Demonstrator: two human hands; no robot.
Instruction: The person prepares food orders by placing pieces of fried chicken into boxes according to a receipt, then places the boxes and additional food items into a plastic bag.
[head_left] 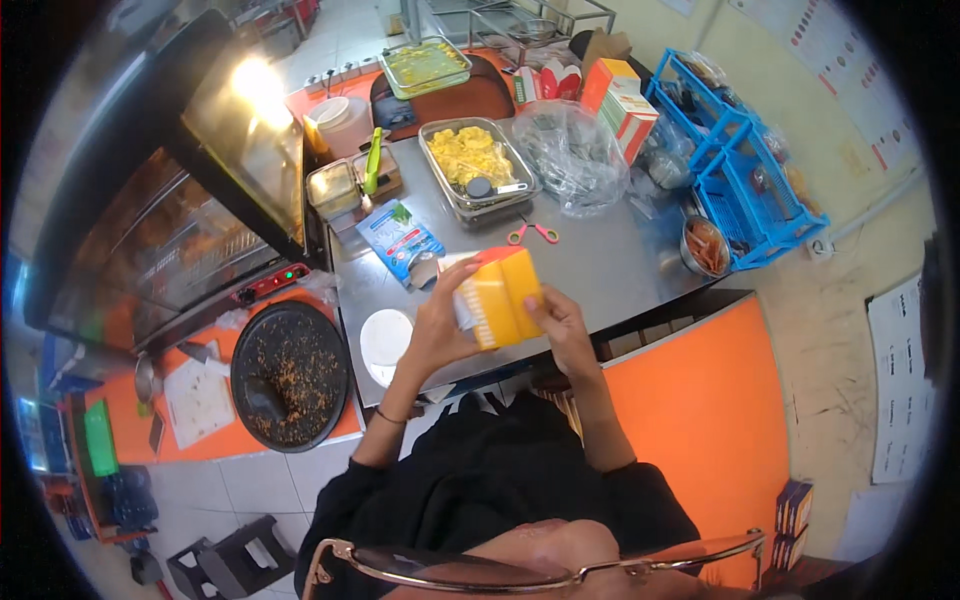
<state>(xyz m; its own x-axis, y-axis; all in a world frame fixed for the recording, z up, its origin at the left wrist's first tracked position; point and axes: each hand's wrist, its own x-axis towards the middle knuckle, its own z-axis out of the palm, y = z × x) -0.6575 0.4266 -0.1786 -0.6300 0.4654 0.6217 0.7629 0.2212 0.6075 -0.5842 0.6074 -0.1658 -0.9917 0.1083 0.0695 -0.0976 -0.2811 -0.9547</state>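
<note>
The left hand (pixel 438 325) grips and the right hand (pixel 564 334) pinches a yellow-and-orange carton (pixel 507 300) above the steel table's (pixel 600 262) near edge, apparently shaping its panels, so the next move likely calls for steady two-sided support.

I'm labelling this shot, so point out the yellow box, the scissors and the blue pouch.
Yellow box (pixel 499 297), head view: its yellow side.
Scissors (pixel 530 227), head view: near where the handles meet.
Blue pouch (pixel 398 238), head view: its printed front.

One left hand (pixel 438 322), one right hand (pixel 563 335), one held box (pixel 500 300), scissors (pixel 525 228) (one pair)
</note>
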